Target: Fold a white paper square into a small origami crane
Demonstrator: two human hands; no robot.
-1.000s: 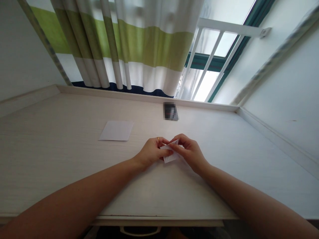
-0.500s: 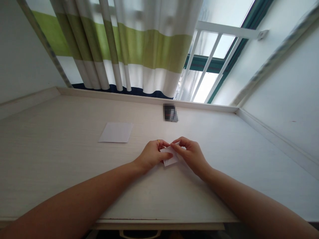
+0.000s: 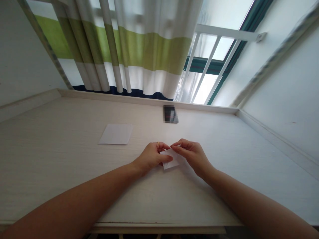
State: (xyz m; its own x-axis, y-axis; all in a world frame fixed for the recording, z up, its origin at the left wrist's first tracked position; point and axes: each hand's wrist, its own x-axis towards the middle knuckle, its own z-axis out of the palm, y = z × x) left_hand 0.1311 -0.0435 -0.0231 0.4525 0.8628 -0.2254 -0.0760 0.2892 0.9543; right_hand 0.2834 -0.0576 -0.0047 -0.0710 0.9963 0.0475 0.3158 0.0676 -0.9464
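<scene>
As the folded paper (image 3: 171, 164) loses the upright point seen a second ago, we judge it flatter. We list: left hand (image 3: 152, 155), thumb clamped across smooth white creases; right hand (image 3: 191, 151), fingertips pinching the upper edge; paper between them; flat sheet (image 3: 116, 134), left of the grip on the grained surface (image 3: 62, 132).

Pale desk (image 3: 62, 139); green-banded curtain (image 3: 154, 49); bright window (image 3: 226, 15) behind white railing (image 3: 226, 32); pale wall (image 3: 286, 109) right.
</scene>
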